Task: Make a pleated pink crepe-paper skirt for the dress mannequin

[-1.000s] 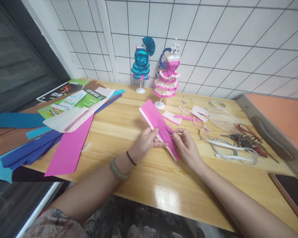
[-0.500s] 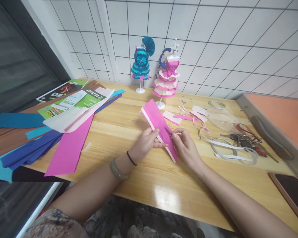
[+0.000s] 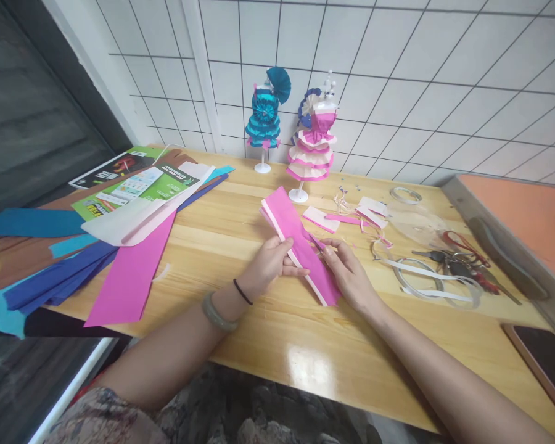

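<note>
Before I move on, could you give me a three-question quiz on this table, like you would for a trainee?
1. True or false: the left hand holds the pale-edged pink strip.
2. Which of these lies nearest the phone?
a) the teal dress
b) the keys
c) the green leaflet
3. Fill in the blank: the bangle is on the ____ arm.

Key: 1. True. 2. b. 3. Left.

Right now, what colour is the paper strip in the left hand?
The paper strip is bright pink with a whitish border; best in head view.
</note>
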A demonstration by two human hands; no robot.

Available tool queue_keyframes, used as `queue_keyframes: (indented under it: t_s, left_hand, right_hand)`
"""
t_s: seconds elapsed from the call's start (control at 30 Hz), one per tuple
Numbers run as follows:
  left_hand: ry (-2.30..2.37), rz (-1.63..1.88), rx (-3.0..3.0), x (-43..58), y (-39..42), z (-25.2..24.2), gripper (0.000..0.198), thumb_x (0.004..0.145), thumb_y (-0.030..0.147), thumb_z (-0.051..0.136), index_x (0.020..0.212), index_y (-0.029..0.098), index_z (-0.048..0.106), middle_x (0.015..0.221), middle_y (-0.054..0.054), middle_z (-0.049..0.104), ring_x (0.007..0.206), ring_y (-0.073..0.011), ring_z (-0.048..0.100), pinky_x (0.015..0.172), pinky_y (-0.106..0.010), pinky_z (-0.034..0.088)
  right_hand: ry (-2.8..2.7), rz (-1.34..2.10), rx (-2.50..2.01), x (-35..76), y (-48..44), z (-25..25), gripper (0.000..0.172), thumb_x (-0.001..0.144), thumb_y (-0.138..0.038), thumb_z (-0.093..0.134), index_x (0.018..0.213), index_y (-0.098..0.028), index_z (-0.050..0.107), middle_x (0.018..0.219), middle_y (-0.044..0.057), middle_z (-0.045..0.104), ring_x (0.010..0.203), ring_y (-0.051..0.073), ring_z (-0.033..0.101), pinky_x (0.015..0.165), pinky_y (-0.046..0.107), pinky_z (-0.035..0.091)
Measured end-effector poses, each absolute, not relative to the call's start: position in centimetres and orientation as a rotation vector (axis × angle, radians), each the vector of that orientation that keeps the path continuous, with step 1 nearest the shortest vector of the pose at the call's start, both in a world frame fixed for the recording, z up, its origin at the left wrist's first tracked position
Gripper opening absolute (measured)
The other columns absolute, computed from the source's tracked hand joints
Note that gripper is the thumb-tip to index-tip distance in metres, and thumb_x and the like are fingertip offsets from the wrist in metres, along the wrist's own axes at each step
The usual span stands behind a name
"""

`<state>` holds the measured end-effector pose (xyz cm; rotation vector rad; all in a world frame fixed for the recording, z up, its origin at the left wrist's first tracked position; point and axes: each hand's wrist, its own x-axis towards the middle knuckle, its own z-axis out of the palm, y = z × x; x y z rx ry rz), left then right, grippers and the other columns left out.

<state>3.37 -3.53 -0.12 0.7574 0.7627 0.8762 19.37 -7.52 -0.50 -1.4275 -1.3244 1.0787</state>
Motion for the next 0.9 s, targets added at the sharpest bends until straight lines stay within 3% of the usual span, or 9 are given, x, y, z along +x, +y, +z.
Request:
queue_keyframes:
  t_s: [0.17, 0.27, 0.63, 0.9]
  left_hand:
    - [0.757, 0.907, 0.725, 3.1, -3.1, -0.2, 0.014, 0.088, 0.023, 0.049, 0.095, 0.012, 0.053, 0.080, -0.008, 0.067, 0.065, -0.0153, 0.066, 0.060, -0.033, 0.059]
    - [0.763, 0.905, 0.728, 3.1, -2.9, -0.4, 0.013, 0.088, 0.022, 0.048, 0.094, 0.012, 0.053, 0.079, -0.009, 0.067, 0.064, -0.0155, 0.066, 0.058, -0.032, 0.059]
    - [0.703, 1.029, 0.640, 1.7, -1.3, -0.5, 0.006, 0.085, 0.018, 0.051, 0.087, 0.013, 0.053, 0.073, -0.006, 0.065, 0.060, -0.0125, 0.063, 0.058, -0.031, 0.058]
    - [0.729, 1.110, 0.641, 1.5, -1.0, -0.5, 0.005, 0.082, 0.016, 0.055, 0.086, 0.012, 0.054, 0.075, -0.005, 0.065, 0.062, -0.0125, 0.063, 0.060, -0.030, 0.057]
  right_hand:
    - [-1.227, 1.317, -1.371, 19.4, -7.4, -0.2, 0.055, 0.068, -0.044, 0.072, 0.112, -0.021, 0.048, 0.102, 0.006, 0.065, 0.087, 0.019, 0.062, 0.079, 0.033, 0.049]
    - [-1.270, 1.303, -1.421, 19.6, -7.4, -0.2, 0.059, 0.063, -0.040, 0.075, 0.113, -0.020, 0.050, 0.103, 0.007, 0.067, 0.086, 0.020, 0.063, 0.076, 0.033, 0.050]
    - [-1.342, 1.210, -1.487, 20.3, -7.4, -0.6, 0.063, 0.063, -0.037, 0.075, 0.118, -0.018, 0.049, 0.113, 0.010, 0.063, 0.081, 0.018, 0.063, 0.072, 0.031, 0.050]
    - [-1.390, 1.206, -1.448, 20.8, -7.3, -0.9, 0.064, 0.064, -0.038, 0.075, 0.120, -0.020, 0.050, 0.124, 0.010, 0.058, 0.103, 0.022, 0.059, 0.085, 0.034, 0.048]
